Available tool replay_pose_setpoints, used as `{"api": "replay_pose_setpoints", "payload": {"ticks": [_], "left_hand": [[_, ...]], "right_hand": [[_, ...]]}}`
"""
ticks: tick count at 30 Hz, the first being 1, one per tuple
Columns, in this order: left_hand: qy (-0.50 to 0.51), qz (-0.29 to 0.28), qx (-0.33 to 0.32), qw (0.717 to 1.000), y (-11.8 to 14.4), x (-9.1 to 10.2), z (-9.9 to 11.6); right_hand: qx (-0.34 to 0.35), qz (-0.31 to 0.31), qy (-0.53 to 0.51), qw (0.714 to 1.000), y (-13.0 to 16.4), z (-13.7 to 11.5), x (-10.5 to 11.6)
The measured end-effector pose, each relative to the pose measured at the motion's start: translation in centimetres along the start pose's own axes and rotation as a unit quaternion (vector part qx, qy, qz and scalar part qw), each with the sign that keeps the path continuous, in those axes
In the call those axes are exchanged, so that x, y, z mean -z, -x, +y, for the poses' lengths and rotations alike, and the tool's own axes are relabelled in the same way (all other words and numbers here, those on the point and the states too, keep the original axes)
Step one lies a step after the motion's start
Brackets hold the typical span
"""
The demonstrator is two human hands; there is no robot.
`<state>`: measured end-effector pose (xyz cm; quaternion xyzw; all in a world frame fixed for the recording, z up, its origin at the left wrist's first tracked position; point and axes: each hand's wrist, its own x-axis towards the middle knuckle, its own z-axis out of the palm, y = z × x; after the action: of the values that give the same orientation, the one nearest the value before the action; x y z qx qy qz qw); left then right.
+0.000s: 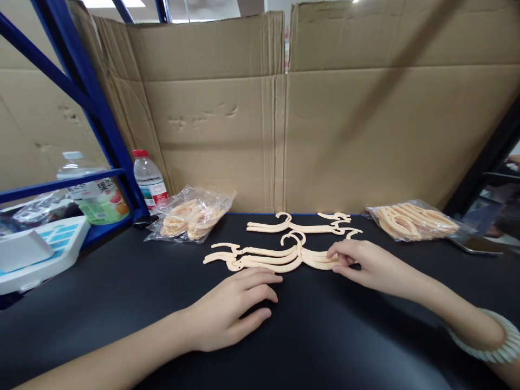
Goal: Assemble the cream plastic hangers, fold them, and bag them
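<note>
Left hand: the left hand (233, 306) lies palm down on the black table (122, 303), fingers loosely spread, gripping nothing; its fingertips stop just short of the hangers
Right hand: the right hand (365, 265), beyond and to the right of the left, pinches the right end of the stacked hangers (268, 259) between thumb and fingers; a pale bracelet (493, 338) circles that wrist
Beyond the hands: loose hangers (303, 225) lie flat, just past the stack
Far left: a bag of hangers (190, 216); a water bottle (149, 179)
Far right: a second bag (414, 221)
Back: a cardboard wall (325, 119)

Two bags of hangers (190, 216), two bottles (149, 179), two hands (227, 311)
</note>
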<state>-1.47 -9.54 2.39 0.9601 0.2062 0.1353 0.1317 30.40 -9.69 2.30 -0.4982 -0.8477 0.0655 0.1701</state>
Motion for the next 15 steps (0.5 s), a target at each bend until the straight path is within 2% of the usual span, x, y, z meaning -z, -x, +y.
{"api": "replay_pose_setpoints", "payload": {"ticks": [7, 15], "left_hand": [[0.008, -0.006, 0.0, 1.0, -0.1, 0.1, 0.1], [0.001, -0.016, 0.016, 1.0, 0.0, 0.0, 0.0]], "right_hand": [[0.037, -0.063, -0.022, 0.997, 0.2, -1.4, -0.2], [0.038, -0.064, -0.028, 0.997, 0.2, -1.4, -0.3]]}}
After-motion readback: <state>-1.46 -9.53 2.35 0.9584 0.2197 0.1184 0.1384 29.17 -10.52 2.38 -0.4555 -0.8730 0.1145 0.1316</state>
